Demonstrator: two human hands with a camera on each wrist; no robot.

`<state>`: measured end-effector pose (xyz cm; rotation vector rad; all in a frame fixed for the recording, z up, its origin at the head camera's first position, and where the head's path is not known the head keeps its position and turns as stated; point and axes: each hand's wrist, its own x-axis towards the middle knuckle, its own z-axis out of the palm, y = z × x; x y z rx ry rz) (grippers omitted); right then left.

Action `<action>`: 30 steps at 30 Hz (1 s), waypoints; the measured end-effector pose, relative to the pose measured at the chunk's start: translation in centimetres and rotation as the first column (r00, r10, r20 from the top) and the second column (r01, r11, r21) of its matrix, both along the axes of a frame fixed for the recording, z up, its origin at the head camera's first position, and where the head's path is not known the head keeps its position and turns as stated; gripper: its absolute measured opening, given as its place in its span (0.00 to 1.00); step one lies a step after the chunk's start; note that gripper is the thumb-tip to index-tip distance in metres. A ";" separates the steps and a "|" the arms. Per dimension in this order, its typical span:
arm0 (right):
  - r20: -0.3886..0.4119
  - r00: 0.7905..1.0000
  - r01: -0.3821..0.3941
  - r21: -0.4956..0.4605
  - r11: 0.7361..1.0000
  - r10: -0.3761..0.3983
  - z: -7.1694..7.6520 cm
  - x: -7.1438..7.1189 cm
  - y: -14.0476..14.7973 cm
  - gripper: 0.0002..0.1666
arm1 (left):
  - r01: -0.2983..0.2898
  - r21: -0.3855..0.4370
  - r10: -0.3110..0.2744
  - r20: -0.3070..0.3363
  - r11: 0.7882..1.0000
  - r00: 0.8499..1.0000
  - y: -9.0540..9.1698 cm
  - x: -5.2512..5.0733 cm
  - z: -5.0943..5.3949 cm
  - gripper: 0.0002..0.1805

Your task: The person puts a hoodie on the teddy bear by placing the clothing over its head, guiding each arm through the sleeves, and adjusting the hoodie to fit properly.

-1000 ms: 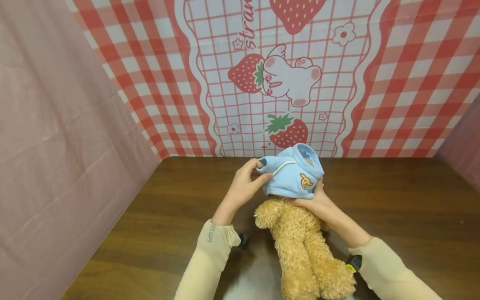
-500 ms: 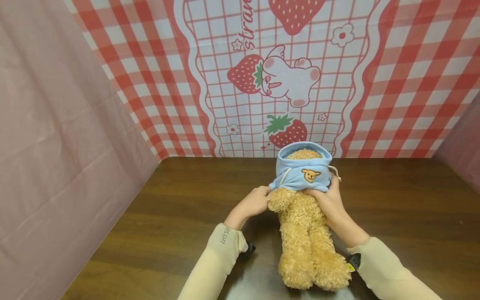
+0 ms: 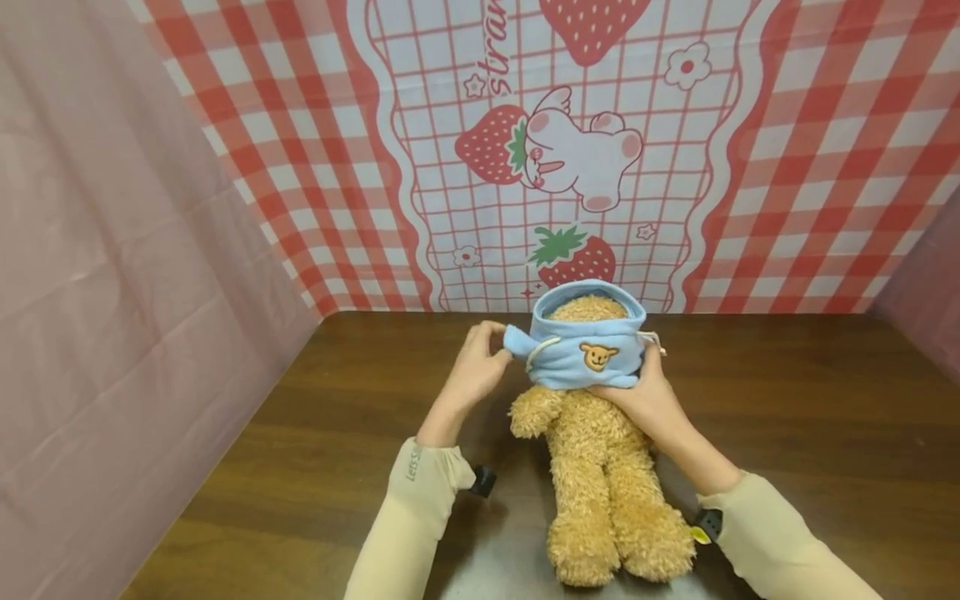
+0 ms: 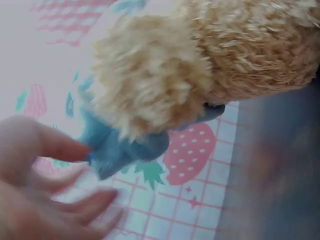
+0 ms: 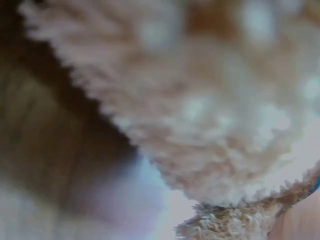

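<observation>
A light blue doll sweatshirt [image 3: 581, 365] with a bear-face patch and pale drawstrings is bunched around the head of a fluffy tan teddy bear [image 3: 600, 437]. Only the top of that head shows through the neck opening. My left hand [image 3: 471, 367] pinches the end of the sweatshirt's left-side sleeve [image 4: 112, 152], pulling it outward; in the left wrist view its other fingers are spread. With my right hand [image 3: 645, 400] I grip the bear at its upper body, thumb across the front below the hem. Fur fills most of the blurred right wrist view.
Beneath the bear lies a dark brown wooden table [image 3: 337, 467]. Behind it hangs a red-and-white checked cloth [image 3: 315, 167] printed with strawberries. A pink curtain [image 3: 112, 292] borders the left side.
The left hand went from the sleeve down beside the bear's arm, then back up and outward to the sleeve. The sweatshirt turned until its patch faces forward. The right hand keeps its grip.
</observation>
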<state>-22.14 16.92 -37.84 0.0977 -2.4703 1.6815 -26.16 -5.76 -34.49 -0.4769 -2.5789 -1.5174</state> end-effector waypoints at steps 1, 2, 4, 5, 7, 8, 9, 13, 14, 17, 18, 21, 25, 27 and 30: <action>0.014 1.000 -0.009 0.009 1.000 0.009 0.1 0.0 0.0 0.57 | 0.001 0.010 0.000 -0.068 1.000 0.998 0.1 0.1 0.3 0.20; 0.028 0.999 -0.018 0.019 1.000 0.018 0.2 0.0 0.0 0.57 | 0.019 0.002 -0.019 -0.128 1.000 0.992 0.2 0.3 0.5 0.23; 0.047 0.998 -0.041 0.031 0.999 0.040 0.4 0.1 -0.1 0.57 | 0.086 -0.048 -0.094 -0.191 0.995 0.977 0.5 0.7 0.8 0.31; 0.053 0.997 -0.054 0.026 0.998 0.053 0.4 0.2 -0.1 0.56 | 0.119 -0.090 -0.135 -0.192 0.989 0.972 0.7 0.9 0.9 0.37; 0.048 0.994 -0.098 0.009 0.995 0.098 0.4 0.2 -0.2 0.55 | 0.174 -0.178 -0.199 -0.135 0.968 0.971 1.2 1.3 0.7 0.48; 0.043 0.991 -0.128 -0.002 0.992 0.128 0.4 0.2 -0.1 0.53 | 0.189 -0.211 -0.213 -0.094 0.959 0.973 1.4 1.5 0.5 0.53; 0.045 0.986 -0.161 -0.017 0.987 0.162 0.4 0.2 -0.1 0.51 | 0.198 -0.231 -0.216 -0.055 0.953 0.975 1.6 1.6 0.3 0.58; 0.052 0.953 -0.295 -0.058 0.954 0.298 0.3 0.3 0.5 0.45 | 0.177 -0.181 -0.180 -0.001 0.967 0.984 2.0 1.3 -0.5 0.65; 0.057 0.946 -0.316 -0.063 0.947 0.320 0.3 0.3 0.6 0.43 | 0.163 -0.154 -0.166 -0.005 0.975 0.986 1.9 1.1 -0.6 0.65; 0.051 0.935 -0.348 -0.065 0.935 0.351 0.3 0.1 1.1 0.39 | 0.121 -0.081 -0.122 -0.008 0.989 0.993 1.7 0.7 -0.8 0.61; 0.043 0.937 -0.344 -0.052 0.938 0.346 0.3 0.1 1.1 0.37 | 0.111 -0.052 -0.110 0.007 0.993 0.994 1.6 0.6 -0.8 0.60; 0.012 0.956 -0.294 0.018 0.956 0.293 0.4 -0.1 1.3 0.32 | 0.071 0.035 -0.073 0.067 0.997 0.995 1.6 0.5 -0.8 0.55; -0.038 0.976 -0.206 0.139 0.969 0.213 0.6 -0.1 1.4 0.24 | 0.016 0.178 -0.034 0.097 0.984 0.995 2.2 0.6 -0.9 0.46; -0.057 0.979 -0.184 0.186 0.965 0.198 0.6 -0.1 1.3 0.20 | -0.011 0.241 -0.010 0.086 0.971 0.996 2.4 0.6 -1.0 0.43; -0.073 0.977 -0.176 0.260 0.949 0.201 0.5 -0.1 1.1 0.14 | -0.035 0.336 0.014 0.063 0.941 0.998 2.8 0.5 -1.3 0.39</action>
